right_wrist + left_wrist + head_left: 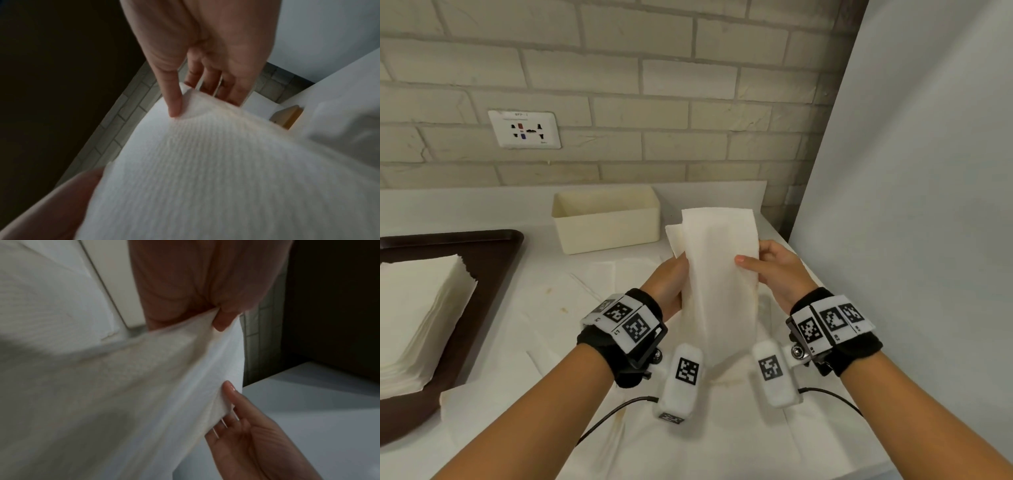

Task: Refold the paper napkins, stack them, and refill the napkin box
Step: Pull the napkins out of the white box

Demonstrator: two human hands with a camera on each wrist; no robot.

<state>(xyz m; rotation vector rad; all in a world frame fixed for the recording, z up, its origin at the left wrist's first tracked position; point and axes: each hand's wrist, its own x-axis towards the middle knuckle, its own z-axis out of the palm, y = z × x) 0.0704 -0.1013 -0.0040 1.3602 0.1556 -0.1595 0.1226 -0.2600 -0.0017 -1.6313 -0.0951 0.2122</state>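
both hands, left hand [671, 284] and right hand [779, 270], are pinching a folded paper napkin [717, 274], fingers curled round its edges, above the counter [524, 308] near its back right corner.

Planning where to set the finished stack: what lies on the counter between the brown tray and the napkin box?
Nothing: the head view shows bare white counter between the brown tray and the napkin box.

A food-service back counter, a café or canteen prep corner by the look of it; a white counter [493, 212] against a painted brick wall [654, 85] with a multi-socket outlet [524, 129]; a brown serving tray [482, 260] carrying a stack of paper napkins [417, 308] (neatly squared); a cream napkin box [606, 219].
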